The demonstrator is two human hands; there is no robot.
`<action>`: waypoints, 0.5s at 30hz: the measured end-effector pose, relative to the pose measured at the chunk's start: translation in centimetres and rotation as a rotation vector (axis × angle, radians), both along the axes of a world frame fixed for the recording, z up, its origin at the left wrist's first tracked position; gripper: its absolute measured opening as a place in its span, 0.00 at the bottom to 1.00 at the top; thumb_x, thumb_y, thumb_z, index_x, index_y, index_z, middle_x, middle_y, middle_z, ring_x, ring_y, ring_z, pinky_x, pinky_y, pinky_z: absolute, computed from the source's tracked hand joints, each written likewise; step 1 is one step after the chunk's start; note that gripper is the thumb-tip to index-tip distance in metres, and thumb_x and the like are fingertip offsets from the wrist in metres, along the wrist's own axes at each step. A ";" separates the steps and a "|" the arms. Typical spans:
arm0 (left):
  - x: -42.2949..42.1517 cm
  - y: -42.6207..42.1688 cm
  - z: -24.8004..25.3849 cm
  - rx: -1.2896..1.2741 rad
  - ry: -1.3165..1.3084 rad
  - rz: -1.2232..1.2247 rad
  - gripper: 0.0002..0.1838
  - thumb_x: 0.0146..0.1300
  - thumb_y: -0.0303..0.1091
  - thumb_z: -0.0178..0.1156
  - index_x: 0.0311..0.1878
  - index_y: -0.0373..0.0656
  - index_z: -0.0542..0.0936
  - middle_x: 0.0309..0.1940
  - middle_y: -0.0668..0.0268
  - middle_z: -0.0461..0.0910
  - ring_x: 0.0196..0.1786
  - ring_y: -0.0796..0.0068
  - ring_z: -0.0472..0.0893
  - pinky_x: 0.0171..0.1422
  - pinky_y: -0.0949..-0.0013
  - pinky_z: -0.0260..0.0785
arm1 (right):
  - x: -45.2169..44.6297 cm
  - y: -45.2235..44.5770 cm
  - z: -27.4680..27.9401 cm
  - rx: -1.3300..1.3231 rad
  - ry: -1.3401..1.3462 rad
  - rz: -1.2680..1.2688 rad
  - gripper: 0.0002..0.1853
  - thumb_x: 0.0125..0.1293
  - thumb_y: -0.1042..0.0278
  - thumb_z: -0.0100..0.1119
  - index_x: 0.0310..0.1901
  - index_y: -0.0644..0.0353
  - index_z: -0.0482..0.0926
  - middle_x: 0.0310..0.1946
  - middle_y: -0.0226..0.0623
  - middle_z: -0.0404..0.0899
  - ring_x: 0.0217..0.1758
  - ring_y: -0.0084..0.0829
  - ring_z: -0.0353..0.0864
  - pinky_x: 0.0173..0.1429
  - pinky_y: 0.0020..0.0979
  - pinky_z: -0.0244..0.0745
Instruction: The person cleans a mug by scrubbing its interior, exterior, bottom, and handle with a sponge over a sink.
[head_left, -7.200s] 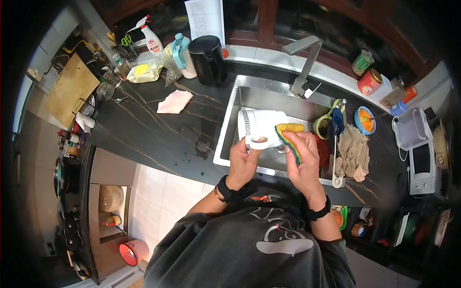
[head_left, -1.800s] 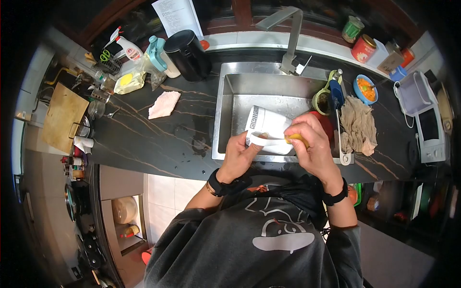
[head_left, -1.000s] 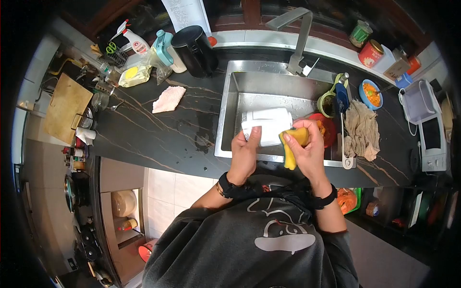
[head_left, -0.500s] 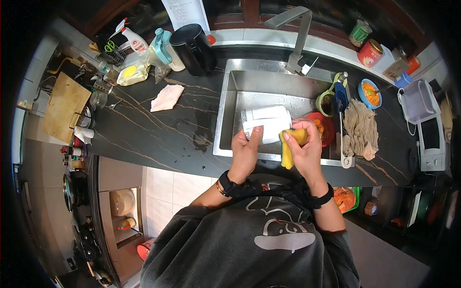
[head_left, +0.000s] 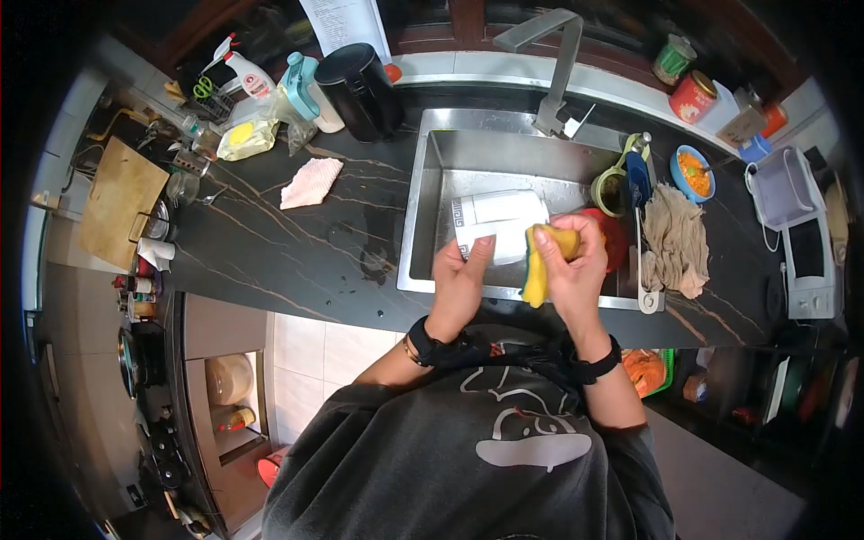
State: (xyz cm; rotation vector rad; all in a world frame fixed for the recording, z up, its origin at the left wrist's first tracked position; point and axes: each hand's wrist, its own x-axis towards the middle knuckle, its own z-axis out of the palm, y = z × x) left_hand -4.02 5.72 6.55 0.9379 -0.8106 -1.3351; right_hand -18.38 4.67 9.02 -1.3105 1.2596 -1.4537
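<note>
Over the sink (head_left: 419, 198) my left hand (head_left: 461, 283) grips a white dish (head_left: 495, 211) by its near edge, thumb on top. A dark Greek-key pattern runs along the dish's left end. My right hand (head_left: 574, 270) is closed on a yellow sponge (head_left: 543, 261) with a green scouring side, its thumb pressing into it. The sponge is at the right end of the dish, whose edge there is partly hidden behind it. Just beyond my right hand, a red bowl (head_left: 616, 238) sits in the sink, partly covered by the hand.
A green-handled strainer (head_left: 610, 184) hangs at the sink's right side, near a crumpled beige cloth (head_left: 675, 238). Behind the sink rises the faucet (head_left: 560, 81). A blue bowl of orange food (head_left: 691, 174) stands at right; a pink cloth (head_left: 310, 183) and black kettle (head_left: 360, 90) are at left.
The sponge and my right hand have shifted slightly up and left against the dish. The dish has tilted a little, and my right hand now covers more of the red bowl.
</note>
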 end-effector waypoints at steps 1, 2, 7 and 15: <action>-0.2 0.0 0.1 -0.062 -0.027 0.008 0.15 0.70 0.39 0.53 0.50 0.36 0.77 0.40 0.69 0.80 0.39 0.84 0.76 0.43 0.78 0.68 | 0.0 -0.2 0.5 0.069 -0.077 0.000 0.13 0.57 0.73 0.66 0.39 0.64 0.71 0.39 0.37 0.74 0.44 0.27 0.73 0.50 0.27 0.69; -0.1 0.0 0.1 -0.065 -0.028 0.008 0.15 0.70 0.39 0.53 0.50 0.36 0.77 0.40 0.69 0.80 0.39 0.84 0.76 0.43 0.78 0.68 | -0.1 -0.2 0.3 0.066 -0.078 0.000 0.13 0.57 0.73 0.66 0.39 0.64 0.71 0.39 0.37 0.74 0.44 0.27 0.73 0.50 0.27 0.69; 0.1 -0.2 0.8 0.095 0.210 0.054 0.14 0.70 0.37 0.53 0.48 0.35 0.78 0.40 0.69 0.80 0.41 0.85 0.75 0.46 0.77 0.68 | -1.0 -0.3 -1.7 -0.284 0.357 0.077 0.13 0.58 0.71 0.66 0.39 0.63 0.72 0.37 0.33 0.74 0.42 0.23 0.73 0.48 0.26 0.70; 1.4 1.1 -0.7 -0.190 -0.291 -0.059 0.13 0.66 0.32 0.56 0.49 0.32 0.77 0.41 0.66 0.82 0.43 0.83 0.76 0.48 0.76 0.68 | -1.9 -1.6 -0.9 0.122 -0.324 0.058 0.12 0.63 0.68 0.63 0.42 0.62 0.72 0.36 0.30 0.77 0.36 0.20 0.75 0.41 0.21 0.71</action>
